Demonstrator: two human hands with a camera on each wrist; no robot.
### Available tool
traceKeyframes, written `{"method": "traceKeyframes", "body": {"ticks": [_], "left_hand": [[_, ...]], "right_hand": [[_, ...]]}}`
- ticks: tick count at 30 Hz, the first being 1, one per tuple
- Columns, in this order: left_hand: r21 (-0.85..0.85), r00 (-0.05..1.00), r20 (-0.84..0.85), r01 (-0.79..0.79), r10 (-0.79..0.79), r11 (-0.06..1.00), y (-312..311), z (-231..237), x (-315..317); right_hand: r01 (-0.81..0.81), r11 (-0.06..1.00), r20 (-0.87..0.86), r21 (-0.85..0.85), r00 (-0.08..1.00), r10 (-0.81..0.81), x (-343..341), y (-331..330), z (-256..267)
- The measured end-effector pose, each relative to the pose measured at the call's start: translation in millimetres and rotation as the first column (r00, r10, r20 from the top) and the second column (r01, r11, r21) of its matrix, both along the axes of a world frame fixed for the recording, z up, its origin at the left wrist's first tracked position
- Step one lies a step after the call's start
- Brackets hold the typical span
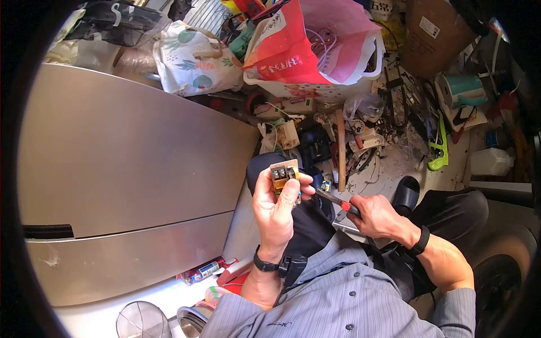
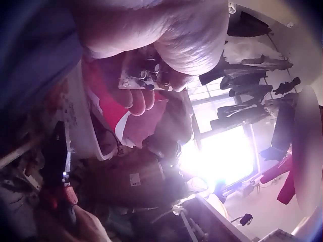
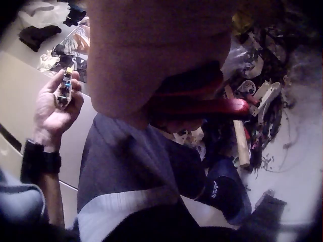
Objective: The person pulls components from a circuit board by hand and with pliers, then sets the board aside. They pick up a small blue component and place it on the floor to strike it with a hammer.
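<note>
In the head view the left hand (image 1: pixel 274 211) holds a small circuit board (image 1: pixel 284 176) upright between thumb and fingers, with dark and yellow parts on its face. The right hand (image 1: pixel 378 216) grips the red and black handles of a pair of pliers (image 1: pixel 346 207), whose metal jaws point left toward the left hand, a short way from the board. The left wrist view shows the board (image 2: pixel 146 70) under the left hand (image 2: pixel 151 30) and the pliers (image 2: pixel 63 186) lower left. Red handles (image 3: pixel 222 107) stick out of the right hand (image 3: pixel 151 55) in the right wrist view.
A large metallic panel (image 1: pixel 129 158) stands at the left. Behind the hands lie a red paper bag (image 1: pixel 287 50) in a white bin, a wooden stick (image 1: pixel 341 149), a green tool (image 1: pixel 439 146) and scattered parts. A wire strainer (image 1: pixel 142 321) sits at the lower left.
</note>
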State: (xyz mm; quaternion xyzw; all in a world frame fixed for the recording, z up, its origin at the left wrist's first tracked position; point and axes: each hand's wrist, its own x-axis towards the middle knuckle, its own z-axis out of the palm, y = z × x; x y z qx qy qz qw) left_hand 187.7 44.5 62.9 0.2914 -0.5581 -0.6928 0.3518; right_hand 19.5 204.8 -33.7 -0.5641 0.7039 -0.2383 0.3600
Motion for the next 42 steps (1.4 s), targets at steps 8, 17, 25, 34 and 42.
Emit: {"method": "traceKeyframes", "body": {"ticks": [8,17,25,34,42], "left_hand": [[-0.15,0.997,-0.072,-0.005,-0.006,0.989,2.1,-5.8,-0.9],[-0.377,0.998,-0.045,0.025,-0.045,0.926,4.1,-15.8,0.1],[-0.408,0.995,-0.081,0.027,-0.066,0.912,-4.9,-29.7,0.2],[-0.329,0.993,-0.112,0.01,-0.049,0.944,-2.0,-33.5,-4.4],[-0.264,0.998,-0.058,-0.05,0.036,0.963,-2.0,-36.4,-2.7]], "right_hand": [[-0.015,0.999,-0.019,-0.038,1.0,0.014,0.2,2.2,-8.3],[-0.02,1.0,-0.01,-0.018,1.0,0.019,0.3,0.8,-3.4],[-0.019,0.999,-0.012,-0.031,1.0,0.018,-0.8,1.6,-3.4],[-0.021,0.998,-0.006,-0.064,1.0,0.021,-1.4,2.8,-8.8],[-0.023,0.997,-0.003,-0.071,1.0,0.023,-1.5,2.1,-9.4]]}}
